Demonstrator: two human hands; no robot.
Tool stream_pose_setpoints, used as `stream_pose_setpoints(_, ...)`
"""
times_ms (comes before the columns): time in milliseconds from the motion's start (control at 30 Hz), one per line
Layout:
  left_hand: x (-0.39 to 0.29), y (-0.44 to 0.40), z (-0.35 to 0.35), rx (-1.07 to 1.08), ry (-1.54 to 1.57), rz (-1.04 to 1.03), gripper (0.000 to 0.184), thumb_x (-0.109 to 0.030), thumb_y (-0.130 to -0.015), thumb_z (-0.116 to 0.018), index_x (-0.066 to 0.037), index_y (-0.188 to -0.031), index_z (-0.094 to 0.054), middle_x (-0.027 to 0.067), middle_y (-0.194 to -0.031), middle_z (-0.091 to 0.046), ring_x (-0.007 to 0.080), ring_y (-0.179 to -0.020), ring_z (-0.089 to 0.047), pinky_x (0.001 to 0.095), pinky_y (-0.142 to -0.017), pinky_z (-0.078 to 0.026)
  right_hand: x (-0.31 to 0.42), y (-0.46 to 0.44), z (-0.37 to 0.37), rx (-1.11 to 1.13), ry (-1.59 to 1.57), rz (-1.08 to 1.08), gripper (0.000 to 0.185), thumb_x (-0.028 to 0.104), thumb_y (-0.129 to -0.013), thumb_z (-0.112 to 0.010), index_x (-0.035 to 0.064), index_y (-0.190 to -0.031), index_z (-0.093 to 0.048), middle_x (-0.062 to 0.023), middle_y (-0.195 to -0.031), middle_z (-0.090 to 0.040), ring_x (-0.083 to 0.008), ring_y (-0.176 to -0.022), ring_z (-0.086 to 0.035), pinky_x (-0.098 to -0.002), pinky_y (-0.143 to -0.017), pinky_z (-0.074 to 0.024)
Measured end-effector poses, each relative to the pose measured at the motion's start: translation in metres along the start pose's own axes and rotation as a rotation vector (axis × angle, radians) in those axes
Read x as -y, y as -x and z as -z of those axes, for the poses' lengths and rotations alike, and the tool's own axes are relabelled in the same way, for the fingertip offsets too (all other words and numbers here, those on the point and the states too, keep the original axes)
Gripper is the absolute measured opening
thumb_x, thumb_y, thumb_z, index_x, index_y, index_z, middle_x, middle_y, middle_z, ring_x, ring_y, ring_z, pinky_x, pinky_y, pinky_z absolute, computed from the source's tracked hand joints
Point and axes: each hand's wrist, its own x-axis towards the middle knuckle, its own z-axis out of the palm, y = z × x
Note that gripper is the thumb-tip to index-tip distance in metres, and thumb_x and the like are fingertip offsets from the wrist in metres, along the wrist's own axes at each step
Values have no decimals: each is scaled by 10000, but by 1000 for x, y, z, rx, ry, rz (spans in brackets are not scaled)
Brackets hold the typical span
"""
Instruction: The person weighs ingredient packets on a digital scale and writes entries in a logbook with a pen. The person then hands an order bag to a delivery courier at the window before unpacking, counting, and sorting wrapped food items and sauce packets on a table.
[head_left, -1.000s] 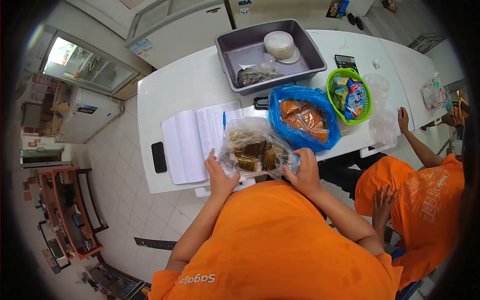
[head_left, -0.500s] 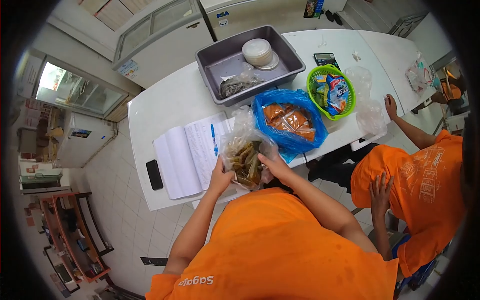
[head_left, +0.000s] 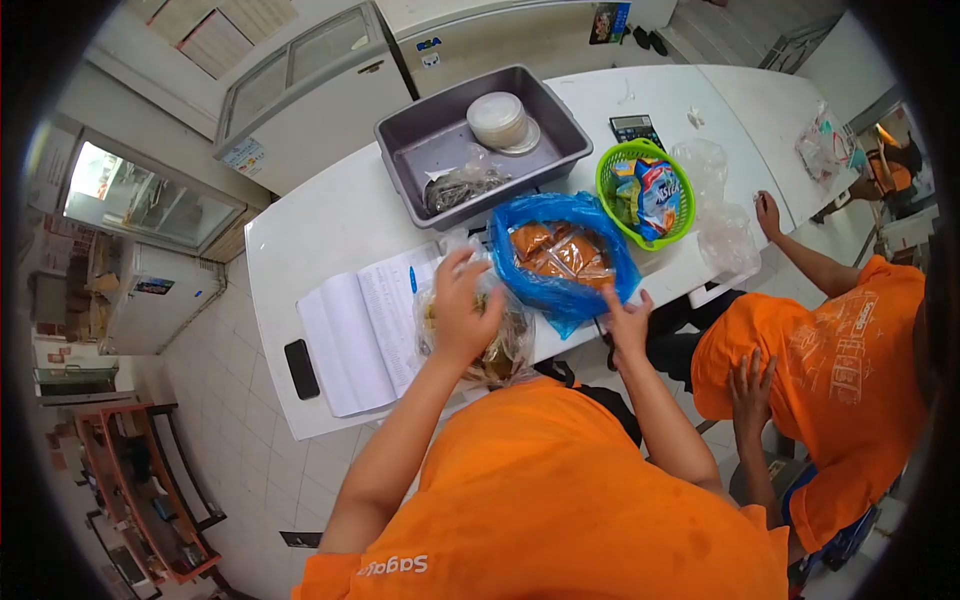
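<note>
My left hand [head_left: 466,312] is raised over a clear plastic bag [head_left: 505,352] of greenish-brown food, its fingers apart and holding nothing; it hides part of the bag. At the near right edge of a blue plastic bag [head_left: 520,285] is my right hand [head_left: 628,325], fingers apart, close to or touching the plastic. Small clear packets of orange-brown food [head_left: 565,255] fill the open blue bag. Left of the clear bag lies an open notebook [head_left: 345,335] with a blue pen [head_left: 413,279] on it.
A grey tub [head_left: 400,175] holds stacked plastic lids [head_left: 497,120] and a bagged dark item. A green basket [head_left: 645,242] with packets and a calculator [head_left: 635,128] stand right of it. A phone [head_left: 301,369] lies at left. A co-worker in an orange shirt [head_left: 800,370] is at right.
Both hands have let go of the clear bag of food, which now rests at the table's near edge. My left hand has risen over it; my right hand has moved right to the blue bag.
</note>
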Motion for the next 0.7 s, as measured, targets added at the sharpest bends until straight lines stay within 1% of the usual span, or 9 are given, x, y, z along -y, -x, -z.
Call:
stream_pose_setpoints(67, 8, -52, -39, 91, -394, -238, 356, -137, -768, -751, -94, -1121, -728, 282, -1395, -487, 441, -1168, -573, 495, -995, -490, -3, -15, -4, 170, 112, 2, 465, 236, -865, -812, -16, -1168, -565, -96, -910, -635, -176, -724, -614, -328, -612, -506)
stream_pose_setpoints(100, 12, -61, -54, 234, -396, -47, 306, -128, -780, -738, -99, -1085, -742, 279, -1392, -501, 442, -1145, -591, 487, -981, -496, -11, -27, -9, 255, 167, 4, 441, 230, -880, -803, -13, -1164, -569, -77, -845, -632, -139, -630, -593, -299, -531, -490)
stream_pose_setpoints(133, 19, -72, -68, 371, -391, 137, 259, -119, -792, -726, -103, -1049, -755, 276, -1389, -516, 442, -1121, -609, 479, -968, -503, -44, -55, -10, 256, 299, 252, 333, 174, -899, -763, -22, -1116, -605, -46, -711, -609, -135, -497, -540, -288, -454, -460)
stream_pose_setpoints(167, 27, -84, -78, 502, -379, 321, 217, -110, -803, -714, -108, -1013, -769, 273, -1386, -530, 442, -1098, -627, 470, -954, -510, -34, -52, -7, 282, 313, 333, 300, 172, -890, -753, -19, -1078, -619, -66, -737, -625, -139, -576, -576, -304, -525, -475)
stream_pose_setpoints(233, 49, -90, -88, 429, -344, 211, 193, -81, -792, -682, -98, -959, -777, 234, -1280, -617, 420, -1004, -661, 462, -906, -527, 10, -27, 2, 333, 346, 486, 239, 169, -873, -734, -13, -1003, -648, -107, -789, -658, -149, -735, -648, -336, -667, -503)
stream_pose_setpoints(267, 55, -95, -90, 400, -331, 158, 188, -67, -786, -667, -93, -932, -781, 214, -1227, -660, 409, -957, -678, 458, -882, -536, 52, 0, 6, 401, 249, 345, 163, 82, -887, -661, -25, -1009, -646, -97, -822, -645, -153, -730, -627, -338, -655, -490)
stream_pose_setpoints(400, 0, -128, -45, 276, -87, 91, 214, 22, -727, -576, -43, -798, -768, 159, -894, -736, 375, -888, -692, 444, -848, -544, 125, 13, 4, 415, 80, 632, 148, -22, -872, -599, -49, -1005, -657, -59, -918, -621, -114, -803, -571, -262, -717, -455)
stream_pose_setpoints(633, -52, -222, 51, 69, 163, 90, 279, 32, -751, -540, -15, -879, -783, 100, -871, -758, 154, -800, -688, 298, -742, -539, 258, 6, -46, 422, -78, 827, 213, 43, -877, -611, -70, -1048, -669, -64, -968, -682, -128, -891, -599, -272, -813, -479)
stream_pose_setpoints(700, -68, -250, 83, 17, 155, 195, 289, 26, -766, -539, -10, -910, -787, 87, -888, -759, 131, -762, -673, 285, -700, -534, 300, 4, -75, 637, -324, 764, 243, 48, -887, -612, -64, -1093, -675, -72, -1002, -694, -140, -895, -615, -263, -823, -484)
